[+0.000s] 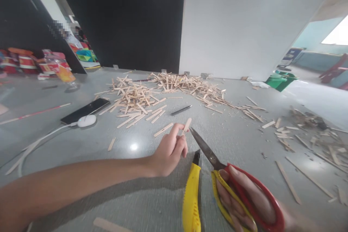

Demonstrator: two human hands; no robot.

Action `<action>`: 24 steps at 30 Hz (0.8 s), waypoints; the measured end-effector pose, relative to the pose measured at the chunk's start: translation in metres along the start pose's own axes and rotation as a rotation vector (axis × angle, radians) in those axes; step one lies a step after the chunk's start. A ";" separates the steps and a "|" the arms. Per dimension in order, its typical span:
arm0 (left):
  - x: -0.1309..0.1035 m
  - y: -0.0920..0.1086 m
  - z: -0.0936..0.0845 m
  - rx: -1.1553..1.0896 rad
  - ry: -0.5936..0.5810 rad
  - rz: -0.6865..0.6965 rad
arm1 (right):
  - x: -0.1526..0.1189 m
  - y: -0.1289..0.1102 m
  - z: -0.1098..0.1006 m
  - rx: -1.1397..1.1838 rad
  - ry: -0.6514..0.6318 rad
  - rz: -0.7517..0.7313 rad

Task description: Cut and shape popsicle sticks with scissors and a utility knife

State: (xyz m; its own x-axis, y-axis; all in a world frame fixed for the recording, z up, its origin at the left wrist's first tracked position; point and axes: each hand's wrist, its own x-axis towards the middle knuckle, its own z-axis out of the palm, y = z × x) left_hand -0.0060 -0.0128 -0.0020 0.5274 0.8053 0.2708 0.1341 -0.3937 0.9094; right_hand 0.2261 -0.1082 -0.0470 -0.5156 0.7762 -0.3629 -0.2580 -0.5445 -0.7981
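Observation:
Between the thumb and fingers of my left hand (169, 152) is a short piece of wooden craft stick (187, 125), its rounded end pointing up. My right hand (244, 192) grips a pair of scissors (208, 148) with red and yellow handles. The blades look closed, and their tip lies close to the right side of the stick piece. A yellow utility knife (192, 199) lies on the table between my hands. Past my left hand rests a dark pen (181, 110). My right fingers are partly hidden by the handle loops.
Heaps of craft sticks (136, 98) spread along the back of the grey table (144, 195). A phone (85, 110) with a white cabled device (87, 120) lies left, near a bottle (65, 74). Scraps (320, 127) lie right. Black and white panels (231, 25) stand behind.

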 end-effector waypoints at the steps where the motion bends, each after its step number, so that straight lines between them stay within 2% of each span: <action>1: 0.000 0.000 0.000 0.000 0.001 -0.002 | 0.000 0.002 -0.003 -0.009 0.001 -0.017; 7: -0.001 -0.002 0.000 0.008 0.009 -0.039 | -0.001 0.013 -0.015 -0.069 0.018 -0.044; 17: 0.000 -0.003 -0.002 -0.031 0.015 -0.004 | 0.000 0.008 -0.010 -0.139 0.034 0.020; 24: 0.002 -0.005 -0.003 -0.001 0.069 -0.002 | 0.000 0.003 -0.005 -0.168 0.055 0.056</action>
State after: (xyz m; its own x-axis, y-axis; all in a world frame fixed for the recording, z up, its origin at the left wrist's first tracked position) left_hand -0.0076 -0.0080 -0.0050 0.4684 0.8346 0.2898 0.1345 -0.3916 0.9103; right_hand 0.2295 -0.1081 -0.0514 -0.4787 0.7651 -0.4307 -0.0881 -0.5299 -0.8435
